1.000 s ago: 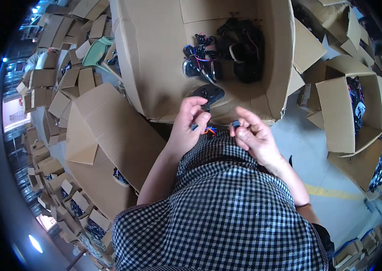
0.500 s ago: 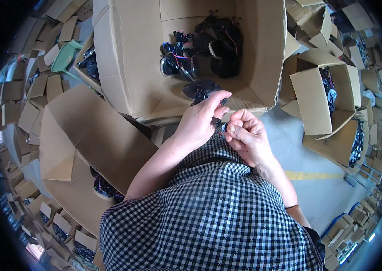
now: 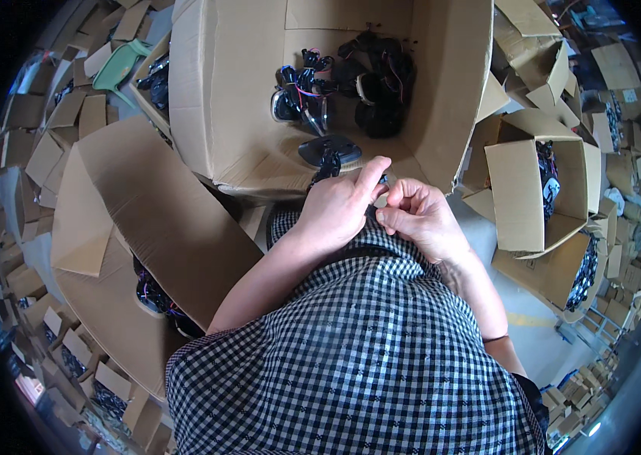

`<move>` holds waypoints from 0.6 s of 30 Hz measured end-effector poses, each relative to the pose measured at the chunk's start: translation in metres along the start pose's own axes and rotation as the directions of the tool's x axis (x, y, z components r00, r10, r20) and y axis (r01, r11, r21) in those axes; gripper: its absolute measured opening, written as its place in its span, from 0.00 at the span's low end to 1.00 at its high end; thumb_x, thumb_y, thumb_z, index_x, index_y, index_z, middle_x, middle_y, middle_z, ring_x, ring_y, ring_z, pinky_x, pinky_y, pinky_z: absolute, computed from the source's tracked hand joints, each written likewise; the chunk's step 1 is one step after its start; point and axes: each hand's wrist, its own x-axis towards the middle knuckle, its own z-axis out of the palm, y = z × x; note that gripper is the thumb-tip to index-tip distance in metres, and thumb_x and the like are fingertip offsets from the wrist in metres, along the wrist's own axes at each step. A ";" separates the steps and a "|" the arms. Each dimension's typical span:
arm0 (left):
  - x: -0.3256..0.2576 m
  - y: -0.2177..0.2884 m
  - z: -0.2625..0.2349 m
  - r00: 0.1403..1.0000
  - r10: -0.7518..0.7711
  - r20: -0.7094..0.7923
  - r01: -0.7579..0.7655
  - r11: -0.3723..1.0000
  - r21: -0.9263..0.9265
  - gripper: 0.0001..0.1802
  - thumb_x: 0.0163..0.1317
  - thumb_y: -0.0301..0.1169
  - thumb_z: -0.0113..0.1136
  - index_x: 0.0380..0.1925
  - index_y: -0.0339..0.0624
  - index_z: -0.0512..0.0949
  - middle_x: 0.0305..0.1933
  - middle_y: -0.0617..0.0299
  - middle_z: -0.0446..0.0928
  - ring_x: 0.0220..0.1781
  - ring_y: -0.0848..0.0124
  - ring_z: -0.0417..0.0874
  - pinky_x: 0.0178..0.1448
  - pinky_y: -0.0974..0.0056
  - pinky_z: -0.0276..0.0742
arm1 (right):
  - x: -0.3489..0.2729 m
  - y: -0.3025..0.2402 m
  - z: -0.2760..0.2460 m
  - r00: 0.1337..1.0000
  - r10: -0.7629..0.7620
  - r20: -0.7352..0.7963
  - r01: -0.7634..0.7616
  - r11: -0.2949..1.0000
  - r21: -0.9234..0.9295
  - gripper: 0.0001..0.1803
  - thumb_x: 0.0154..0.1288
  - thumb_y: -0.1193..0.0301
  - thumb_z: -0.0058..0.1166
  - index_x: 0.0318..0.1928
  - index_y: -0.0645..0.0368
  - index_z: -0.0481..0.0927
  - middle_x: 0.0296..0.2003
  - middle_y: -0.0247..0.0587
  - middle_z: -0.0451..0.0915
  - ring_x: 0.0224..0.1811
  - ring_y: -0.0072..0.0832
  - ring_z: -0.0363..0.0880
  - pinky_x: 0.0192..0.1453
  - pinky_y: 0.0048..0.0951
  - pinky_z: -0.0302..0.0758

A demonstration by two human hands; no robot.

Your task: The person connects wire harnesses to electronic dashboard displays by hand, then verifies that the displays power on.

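Note:
My left hand (image 3: pixel 333 210) is closed around the black stem or cable of a part with a dark, flat oval plate (image 3: pixel 329 150). That plate sticks out beyond my knuckles, over the near edge of a large open cardboard box (image 3: pixel 245 159). Close against the left fingertips, my right hand (image 3: pixel 424 220) pinches with thumb and forefinger. What sits in the pinch is too small and too covered to name. Inside the box lie black parts with bundled cables (image 3: pixel 307 80) in black, blue and pink, and a darker black cluster (image 3: pixel 381 83) beside them.
A tilted open carton (image 3: pixel 176 205) at my left holds more wired parts (image 3: pixel 157 299). Open cartons (image 3: pixel 518 197) with black parts stand at the right. A green plastic chair (image 3: pixel 117 67) is at the far left. Many more cartons surround the floor.
Both hands stay close together, and the oval plate has shifted slightly left. The dark piece that showed between the hands is now mostly hidden. My view has shifted a little.

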 end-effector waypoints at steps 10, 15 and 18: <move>-0.006 0.011 0.005 0.980 -0.111 0.166 0.110 0.994 0.011 0.36 0.45 0.31 0.62 0.57 0.42 0.59 0.35 0.52 0.78 0.32 0.55 0.81 0.33 0.57 0.76 | -0.014 0.020 0.002 0.984 -0.178 -0.022 0.169 0.960 -0.221 0.04 0.58 0.79 0.54 0.28 0.61 0.73 0.23 0.29 0.74 0.25 0.15 0.71 0.30 0.18 0.69; -0.006 0.009 0.013 0.974 -0.058 0.217 0.069 0.997 -0.042 0.33 0.47 0.29 0.59 0.56 0.43 0.60 0.35 0.48 0.77 0.33 0.51 0.80 0.35 0.55 0.75 | -0.021 0.019 0.008 0.973 -0.222 -0.068 0.163 0.861 -0.482 0.05 0.58 0.75 0.55 0.27 0.61 0.74 0.20 0.30 0.73 0.25 0.16 0.71 0.30 0.21 0.70; -0.006 0.009 0.011 0.968 -0.088 0.236 0.124 0.982 -0.142 0.32 0.47 0.25 0.59 0.55 0.43 0.61 0.33 0.47 0.76 0.33 0.49 0.79 0.35 0.55 0.75 | -0.025 0.026 0.013 0.948 -0.287 -0.140 0.197 0.870 -0.452 0.05 0.55 0.75 0.56 0.27 0.62 0.73 0.20 0.37 0.75 0.23 0.21 0.72 0.29 0.25 0.70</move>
